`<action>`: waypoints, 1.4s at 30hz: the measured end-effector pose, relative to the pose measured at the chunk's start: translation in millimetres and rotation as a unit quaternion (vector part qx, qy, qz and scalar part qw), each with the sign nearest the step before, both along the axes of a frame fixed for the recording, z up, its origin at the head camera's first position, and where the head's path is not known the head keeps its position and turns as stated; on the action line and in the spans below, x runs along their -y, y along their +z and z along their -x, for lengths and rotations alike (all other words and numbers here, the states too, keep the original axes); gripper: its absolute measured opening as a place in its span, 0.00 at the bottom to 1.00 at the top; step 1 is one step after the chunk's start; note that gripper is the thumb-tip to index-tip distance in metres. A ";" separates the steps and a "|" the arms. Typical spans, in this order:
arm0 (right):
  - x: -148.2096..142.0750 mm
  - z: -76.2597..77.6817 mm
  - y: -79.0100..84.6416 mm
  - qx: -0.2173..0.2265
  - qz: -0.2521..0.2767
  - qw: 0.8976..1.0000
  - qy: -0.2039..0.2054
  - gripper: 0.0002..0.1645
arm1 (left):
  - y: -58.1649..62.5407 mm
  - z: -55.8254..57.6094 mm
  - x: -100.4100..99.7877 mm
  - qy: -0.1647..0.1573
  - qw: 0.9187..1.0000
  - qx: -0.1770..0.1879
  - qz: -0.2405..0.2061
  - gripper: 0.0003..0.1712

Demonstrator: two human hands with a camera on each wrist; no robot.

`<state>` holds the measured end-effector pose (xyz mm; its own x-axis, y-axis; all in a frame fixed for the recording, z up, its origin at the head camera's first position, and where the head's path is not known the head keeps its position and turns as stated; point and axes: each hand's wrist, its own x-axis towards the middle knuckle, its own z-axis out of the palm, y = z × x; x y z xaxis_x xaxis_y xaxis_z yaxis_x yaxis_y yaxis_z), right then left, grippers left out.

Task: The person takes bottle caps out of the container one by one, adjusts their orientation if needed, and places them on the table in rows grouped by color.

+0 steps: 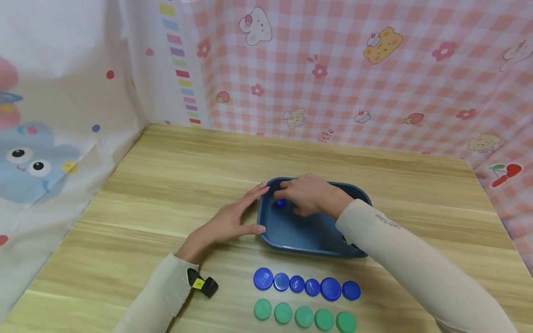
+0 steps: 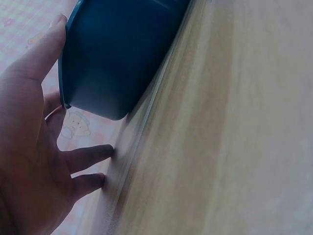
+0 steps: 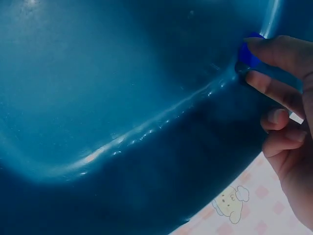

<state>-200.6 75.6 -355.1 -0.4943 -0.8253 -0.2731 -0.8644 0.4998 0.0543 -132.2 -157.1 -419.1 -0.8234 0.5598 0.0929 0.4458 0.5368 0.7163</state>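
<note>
Inside the dark blue tray (image 1: 304,231), my right hand (image 1: 310,194) reaches down near the left end. Thumb and index finger pinch a blue bottle cap (image 3: 250,51) close to the tray's inner wall; the head view shows the same cap (image 1: 281,202) partly hidden under the fingers. My left hand (image 1: 226,222) lies against the tray's left side, thumb and fingers spread and touching the rim. Seen from the left wrist, some of that hand's (image 2: 36,142) fingers extend below the tray (image 2: 117,54).
In front of the tray, a row of several blue caps (image 1: 331,289) lies on the wooden table (image 1: 166,185). Nearer the front edge runs a row of several green caps (image 1: 304,317). A checked pink cloth (image 1: 341,83) hangs behind the table.
</note>
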 end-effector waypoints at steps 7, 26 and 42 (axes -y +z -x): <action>2.5 3.9 -5.9 -0.003 0.007 1.000 0.013 0.27 | 0.0 0.2 0.4 -0.003 1.000 0.002 0.000 0.50; 6.3 4.5 -8.0 0.012 0.001 1.000 0.019 0.22 | 1.7 1.1 -1.4 -0.008 1.000 -0.003 -0.003 0.50; 4.8 4.5 2.4 0.020 0.014 1.000 0.014 0.20 | -1.0 1.8 1.6 -0.005 1.000 -0.009 0.001 0.51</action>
